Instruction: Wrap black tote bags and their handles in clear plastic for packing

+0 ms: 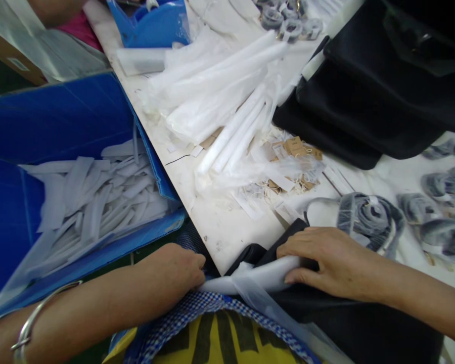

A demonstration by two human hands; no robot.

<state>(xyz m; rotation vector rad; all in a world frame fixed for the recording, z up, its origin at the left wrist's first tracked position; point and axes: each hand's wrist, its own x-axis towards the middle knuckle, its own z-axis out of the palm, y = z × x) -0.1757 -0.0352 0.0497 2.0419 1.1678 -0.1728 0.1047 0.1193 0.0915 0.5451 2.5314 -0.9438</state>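
A long white foam strip (263, 277), with thin clear film hanging from it, lies across the front edge of the table close to my body. My left hand (178, 273) is closed at the strip's left end. Near its right end my right hand (318, 258) has the strip between thumb and fingers, over a black bag (349, 318). The lower part of the bag spreads below my right forearm. A wrapped, coiled strap (369, 217) sits just beyond my right hand.
A blue bin (60, 116) with white strips (87, 197) stands at the left. The white table (227, 232) bears plastic sleeves (212, 91), paper tags (296, 146), stacked black bags (364, 96), more coiled straps (445, 187) and a blue tray (155, 25). Another person's arm (56, 10) shows top left.
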